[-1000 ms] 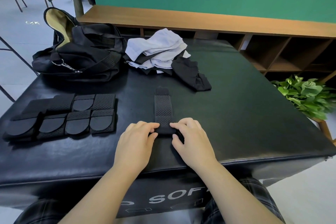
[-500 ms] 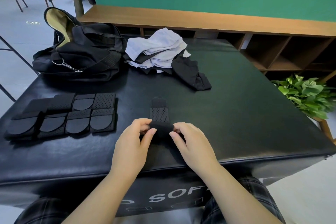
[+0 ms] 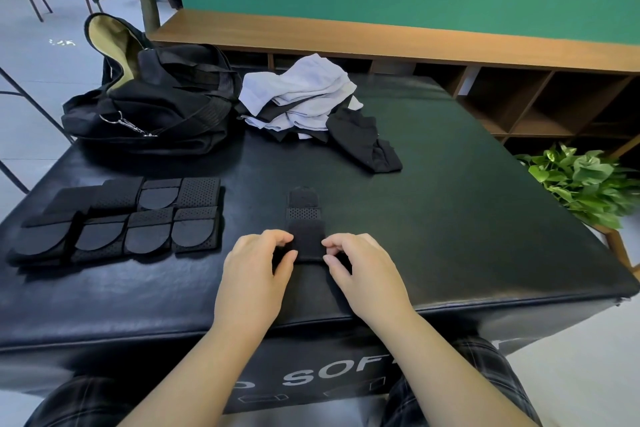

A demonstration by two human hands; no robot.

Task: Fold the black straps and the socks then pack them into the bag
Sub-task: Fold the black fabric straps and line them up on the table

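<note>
Strap (image 3: 304, 236) fold now farther forward.

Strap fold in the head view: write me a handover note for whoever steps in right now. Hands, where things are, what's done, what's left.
Left hand and right hand each pinch a side of the strap, which lies near the front edge of the black table, its near end folded over and the far end flat.
Done: folded straps in two rows at left.
Socks and a black cloth lie unfolded at the back, beside the bag, which sits at the back left, flap up.
Left: finish this strap, fold the socks, pack everything.
</note>
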